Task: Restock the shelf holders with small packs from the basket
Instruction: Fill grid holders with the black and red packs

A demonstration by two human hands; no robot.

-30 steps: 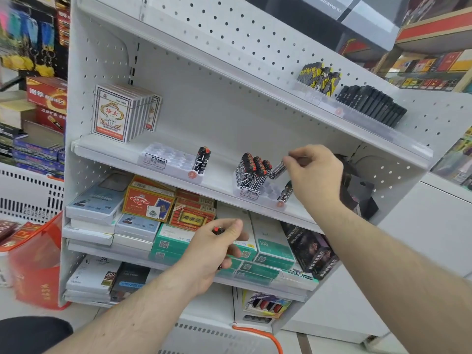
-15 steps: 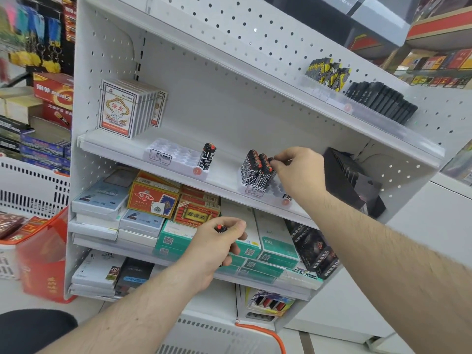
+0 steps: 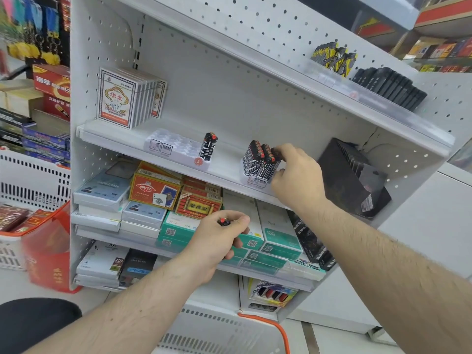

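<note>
Black packs point(image 3: 259, 159) in right grip point(image 3: 296, 180)

Basket point(image 3: 219, 335) cut off below, left keychains point(image 3: 30, 34) blurred — labels unreadable

One head-worn view — looking forward and slightly down, close to the white shelf unit point(image 3: 237, 103), tilted.

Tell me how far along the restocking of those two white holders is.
Done: the right holder carries a packed cluster of small packs at its left end. In hand: the right hand is at that cluster, seemingly seating one; the left hand grips more, a red cap showing. Left: the left holder has one pack, its other slots bare.
</note>
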